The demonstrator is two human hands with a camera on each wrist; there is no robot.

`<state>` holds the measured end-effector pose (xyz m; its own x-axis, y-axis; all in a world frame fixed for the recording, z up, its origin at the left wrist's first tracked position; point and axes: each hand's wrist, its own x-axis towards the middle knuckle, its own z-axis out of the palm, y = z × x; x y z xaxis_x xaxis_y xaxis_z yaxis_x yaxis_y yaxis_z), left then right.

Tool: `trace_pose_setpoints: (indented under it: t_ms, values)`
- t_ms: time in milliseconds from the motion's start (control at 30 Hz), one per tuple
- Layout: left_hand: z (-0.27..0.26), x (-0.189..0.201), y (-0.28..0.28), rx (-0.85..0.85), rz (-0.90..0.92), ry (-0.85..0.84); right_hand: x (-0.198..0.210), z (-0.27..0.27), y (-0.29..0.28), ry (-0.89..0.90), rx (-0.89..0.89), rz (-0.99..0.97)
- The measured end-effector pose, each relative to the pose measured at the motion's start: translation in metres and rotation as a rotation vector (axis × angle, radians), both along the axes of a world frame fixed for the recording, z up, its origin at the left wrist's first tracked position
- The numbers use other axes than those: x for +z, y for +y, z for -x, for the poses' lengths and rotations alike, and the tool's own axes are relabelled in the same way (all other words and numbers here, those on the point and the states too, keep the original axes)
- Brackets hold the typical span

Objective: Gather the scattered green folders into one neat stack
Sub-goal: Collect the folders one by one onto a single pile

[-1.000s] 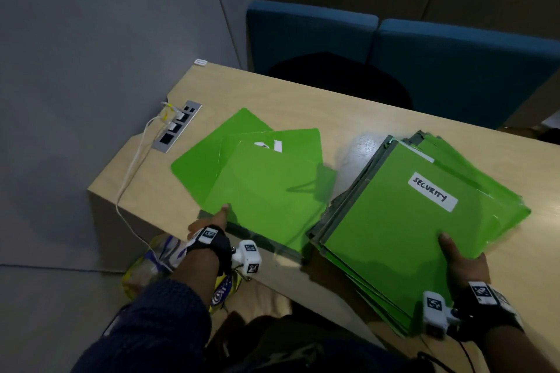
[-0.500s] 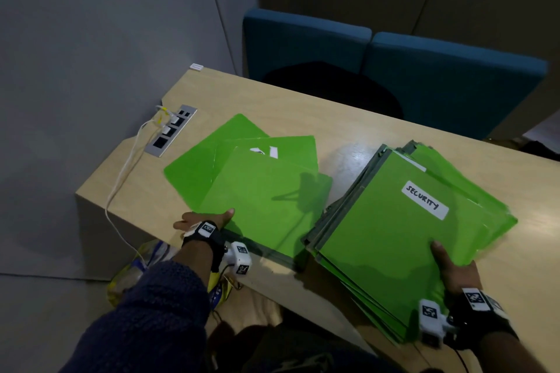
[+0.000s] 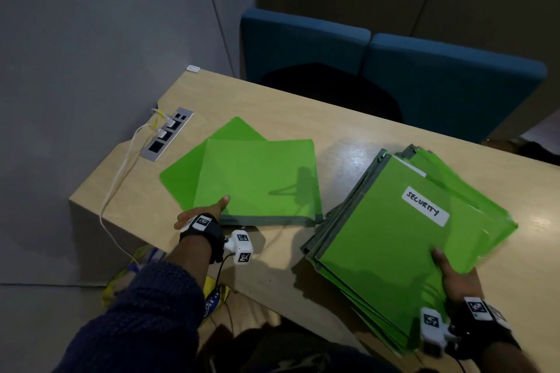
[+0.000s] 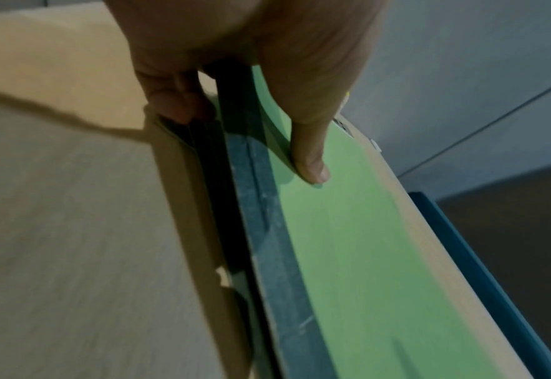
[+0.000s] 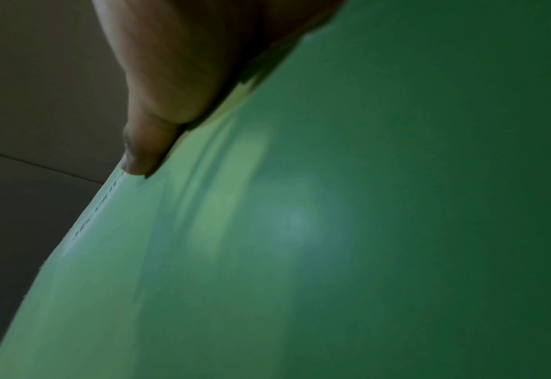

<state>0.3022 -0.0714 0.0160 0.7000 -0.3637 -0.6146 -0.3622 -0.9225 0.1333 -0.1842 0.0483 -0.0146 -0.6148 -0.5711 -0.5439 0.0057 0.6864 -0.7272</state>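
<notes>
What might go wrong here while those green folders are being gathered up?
Two things stand out.

1. The big stack juts past the table's near edge, fanned and uneven, with only the right hand gripping its corner. Its lower folders might slide off to the floor.

2. The left hand pinches the small pile by one corner at the edge. Lifting it that way might let the loose folder underneath slip out.
</notes>
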Motion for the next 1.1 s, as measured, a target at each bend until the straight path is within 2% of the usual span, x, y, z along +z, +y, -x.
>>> trace_pose_setpoints:
  t_ms: [267,433,500,567,633,733,800,867,933,1000,1100]
  values:
    - [0.043,0.003,-0.008,-0.078,-0.073,-0.027,-0.004,0.001,-0.001,-0.009,0.004,0.034]
    - [0.026,-0.024,-0.022,-0.195,-0.091,-0.044,-0.002,0.000,-0.002,-0.031,0.006,0.041]
    - [0.023,-0.030,-0.022,-0.191,-0.090,-0.040,-0.004,0.001,-0.001,-0.028,-0.007,0.041]
    - [0.026,-0.020,-0.019,-0.151,-0.050,0.005,-0.009,0.004,0.001,-0.033,-0.026,0.021]
    - [0.030,-0.012,-0.021,-0.104,0.024,0.127,-0.011,0.006,0.001,-0.032,-0.031,0.022]
    - [0.028,-0.003,-0.029,-0.017,0.262,0.214,-0.008,0.005,-0.001,-0.042,-0.020,0.047]
    - [0.022,0.006,-0.036,-0.039,0.466,0.223,-0.006,0.005,-0.002,-0.059,-0.022,0.065]
    - [0.019,0.019,-0.045,-0.043,0.692,0.313,-0.005,0.005,-0.001,-0.071,-0.029,0.071]
    - [0.025,0.044,-0.055,0.036,0.933,0.421,-0.003,0.004,-0.001,-0.074,-0.035,0.093]
    - [0.040,0.079,-0.070,0.122,1.163,0.461,-0.003,0.002,-0.001,-0.079,-0.042,0.099]
    - [0.069,0.131,-0.093,0.089,1.419,0.396,-0.001,0.002,0.000,-0.086,-0.035,0.116]
